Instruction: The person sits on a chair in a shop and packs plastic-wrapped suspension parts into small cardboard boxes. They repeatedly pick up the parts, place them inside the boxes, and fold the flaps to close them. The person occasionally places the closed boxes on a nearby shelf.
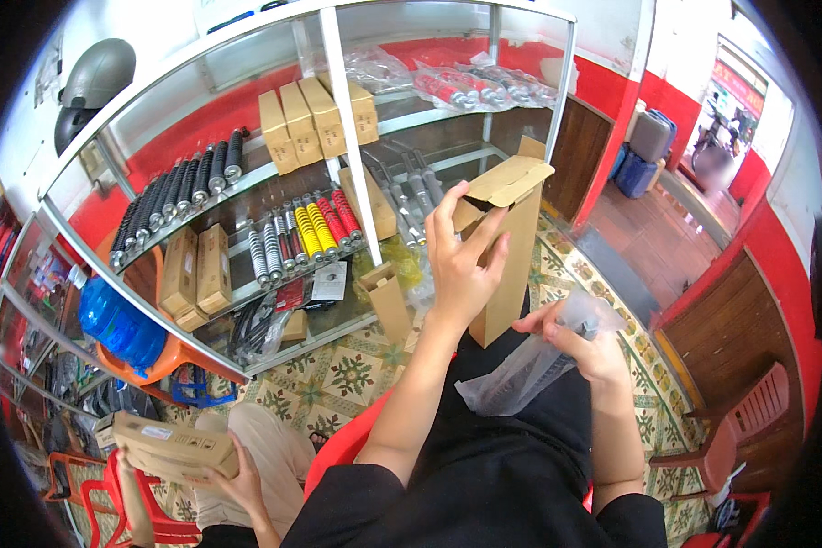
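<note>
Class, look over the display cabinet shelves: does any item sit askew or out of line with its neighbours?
Yes. On the bottom shelf, one small cardboard box leans tilted with its top flap open, apart from the neatly stacked boxes further left. The shock absorbers lie in tidy rows.

A glass display cabinet (557, 82) fills the picture from nine to one o'clock. Its shelves carry brown cartons (315, 119), black springs (178, 187) and red, yellow and silver shock absorbers (301, 233). A blue water jug (119, 321) sits at nine o'clock, a dark helmet (96, 78) at ten, and a red plastic chair (749, 416) at four.
</note>
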Demonstrator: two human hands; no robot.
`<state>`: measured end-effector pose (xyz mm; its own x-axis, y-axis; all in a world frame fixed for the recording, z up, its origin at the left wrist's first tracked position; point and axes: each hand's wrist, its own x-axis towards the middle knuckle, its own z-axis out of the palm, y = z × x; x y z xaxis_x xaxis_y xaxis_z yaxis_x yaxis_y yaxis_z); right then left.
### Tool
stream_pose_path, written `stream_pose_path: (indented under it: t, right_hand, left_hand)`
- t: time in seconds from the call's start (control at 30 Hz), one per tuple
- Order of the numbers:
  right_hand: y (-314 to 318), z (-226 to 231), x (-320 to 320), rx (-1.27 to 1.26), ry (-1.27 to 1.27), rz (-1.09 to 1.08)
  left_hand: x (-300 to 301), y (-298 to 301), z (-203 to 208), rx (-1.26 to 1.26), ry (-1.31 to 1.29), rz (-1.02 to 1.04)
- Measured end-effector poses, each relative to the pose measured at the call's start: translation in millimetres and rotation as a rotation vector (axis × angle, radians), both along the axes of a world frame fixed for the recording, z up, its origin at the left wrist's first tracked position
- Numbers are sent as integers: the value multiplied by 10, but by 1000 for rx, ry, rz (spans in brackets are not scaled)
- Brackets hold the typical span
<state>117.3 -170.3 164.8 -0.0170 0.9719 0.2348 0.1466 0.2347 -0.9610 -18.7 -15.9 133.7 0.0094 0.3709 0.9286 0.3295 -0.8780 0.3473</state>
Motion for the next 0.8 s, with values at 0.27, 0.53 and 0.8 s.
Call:
stream_pose_path:
  t: [0.27, 0.53, 0.8]
  right_hand:
    - [42, -111, 28, -18, 197, -25]
    - [2, -133, 62, -33, 156, -24]
    - [1, -112, 16, -23, 138, -24]
  left_hand:
    - [100, -85, 12, 34, -173, -161]
    - [5, -184, 21, 8, -104, -185]
    - [-74, -216, 54, 27, -40, -262]
